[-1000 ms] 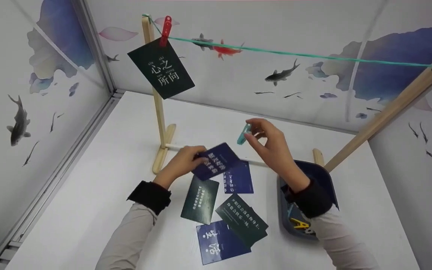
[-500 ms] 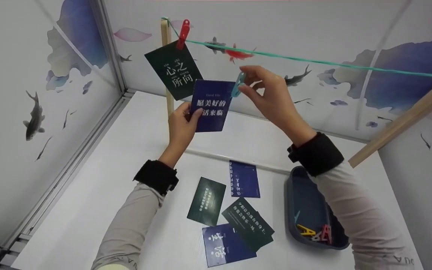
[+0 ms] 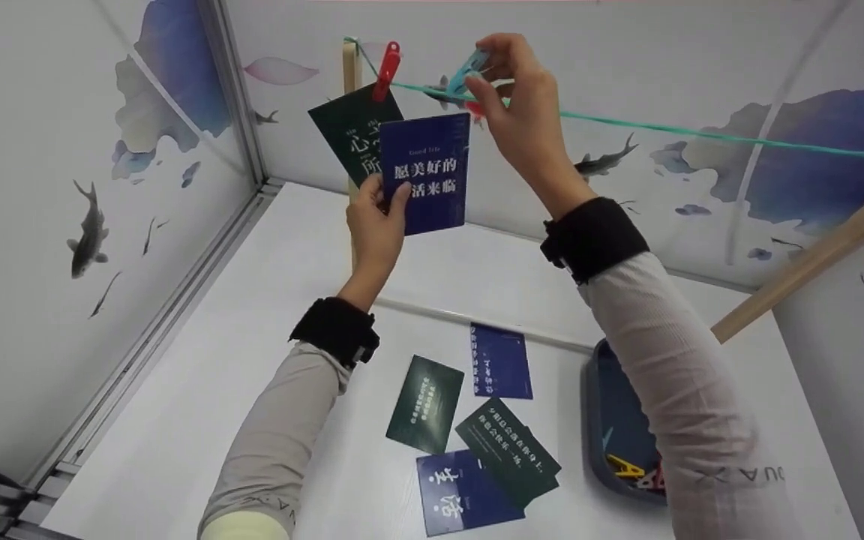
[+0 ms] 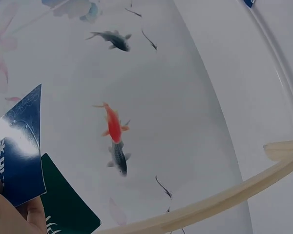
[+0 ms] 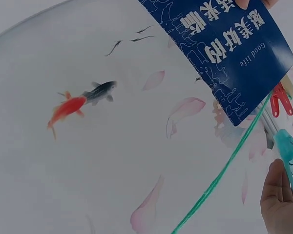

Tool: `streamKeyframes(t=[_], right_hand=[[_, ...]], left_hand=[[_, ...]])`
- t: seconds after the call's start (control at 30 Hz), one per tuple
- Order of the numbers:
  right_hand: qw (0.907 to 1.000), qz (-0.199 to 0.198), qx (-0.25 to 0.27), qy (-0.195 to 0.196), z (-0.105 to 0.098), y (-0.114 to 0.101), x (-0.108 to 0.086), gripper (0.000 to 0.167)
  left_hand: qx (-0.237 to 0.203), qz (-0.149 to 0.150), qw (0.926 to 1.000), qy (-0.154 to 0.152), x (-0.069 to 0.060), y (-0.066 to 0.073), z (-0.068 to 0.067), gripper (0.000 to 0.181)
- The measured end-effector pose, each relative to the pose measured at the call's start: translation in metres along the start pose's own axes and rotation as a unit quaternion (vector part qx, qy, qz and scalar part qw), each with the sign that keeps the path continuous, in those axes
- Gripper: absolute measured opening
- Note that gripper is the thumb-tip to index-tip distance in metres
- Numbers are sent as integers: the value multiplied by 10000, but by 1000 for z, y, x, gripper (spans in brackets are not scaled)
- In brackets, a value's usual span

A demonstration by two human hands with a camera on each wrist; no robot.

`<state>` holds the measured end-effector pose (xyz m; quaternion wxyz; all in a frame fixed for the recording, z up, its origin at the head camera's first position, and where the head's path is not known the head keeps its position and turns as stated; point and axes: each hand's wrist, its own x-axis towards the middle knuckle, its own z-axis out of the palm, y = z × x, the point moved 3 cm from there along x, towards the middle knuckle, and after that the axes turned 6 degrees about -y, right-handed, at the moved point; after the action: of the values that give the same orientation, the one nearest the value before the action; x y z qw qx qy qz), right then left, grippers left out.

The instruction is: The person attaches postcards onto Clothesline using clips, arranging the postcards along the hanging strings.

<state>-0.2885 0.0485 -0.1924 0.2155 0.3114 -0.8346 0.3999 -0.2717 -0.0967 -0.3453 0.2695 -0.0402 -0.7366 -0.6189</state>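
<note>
My left hand (image 3: 376, 229) pinches a blue card (image 3: 432, 161) with white characters between thumb and fingers, holding it upright just below the green string (image 3: 664, 133). Between the thumb and fingers of my right hand (image 3: 522, 112) is a light blue clothespin (image 3: 467, 73), tilted at the string above the card's top edge. Whether its tips straddle the string cannot be told. A dark green card (image 3: 342, 124) hangs tilted from the string by a red clothespin (image 3: 387, 71), partly covered by the blue card. The right wrist view shows the blue clothespin (image 5: 288, 151) close to the card's corner.
Several blue and green cards (image 3: 426, 405) lie on the white table (image 3: 252, 360). A dark blue bin (image 3: 597, 450) with yellow and red clothespins stands at right, partly behind my right sleeve. Wooden posts (image 3: 814, 259) carry the string.
Both hands have risen from over the table to the string. The blue card has been lifted and turned upright. The light blue clothespin has moved up to the string.
</note>
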Motion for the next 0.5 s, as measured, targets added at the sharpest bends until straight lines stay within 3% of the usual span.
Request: streamKeyframes(t=[0.17,0.33,0.5], right_hand=[[9998,-54,-180,52,2,2,12,26],[9993,-232,-200,208,6,2,19,18],[9993,-279,-157,192,14,3,24,14]], left_hand=[[-289,-16,9995,105,5,-1,0,23],[-797,-218,9965,80,6,-10,4,25],[-1166,-393,9920,285,6,-15,5,27]])
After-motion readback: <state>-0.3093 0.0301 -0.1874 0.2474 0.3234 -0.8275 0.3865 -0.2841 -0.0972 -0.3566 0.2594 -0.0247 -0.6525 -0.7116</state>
